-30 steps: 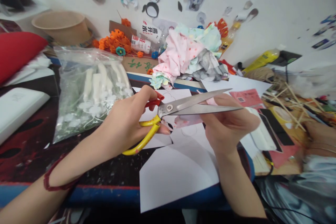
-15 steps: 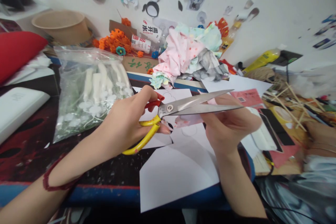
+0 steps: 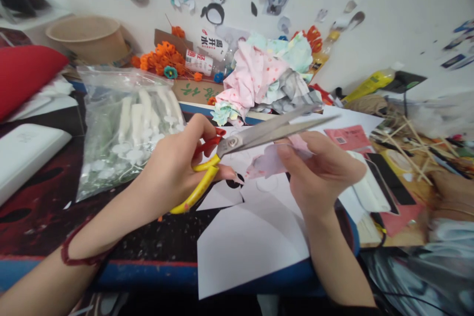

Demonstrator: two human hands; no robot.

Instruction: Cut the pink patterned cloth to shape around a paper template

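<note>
The left grip is wrapped round the handles of the scissors, closed on them but with the handles spread, while the right grip is a narrow pinch, thumb against fingers, on a pink piece.

Biggest is the dark counter, whose near edge lies under both forearms; the hands work above it, likely to give the blades room to swing. On the left side lies a clear plastic bag of pale stems, just beyond the left hand, seemingly set aside to leave the middle free. The heap of crumpled cloth sits at the back, near enough to reach yet away from the blades. A white sheet lies directly below the hands, partly over the near edge, perhaps simply the handiest surface.

The scissors point towards the right hand, blades parted and passing above the pink piece; I cannot tell whether they touch it. Smallest is that piece, between the two hands, its spotted end jutting free to the left. Pinched at one side only, it probably leaves that rim exposed, though so thin a piece may flop.
</note>
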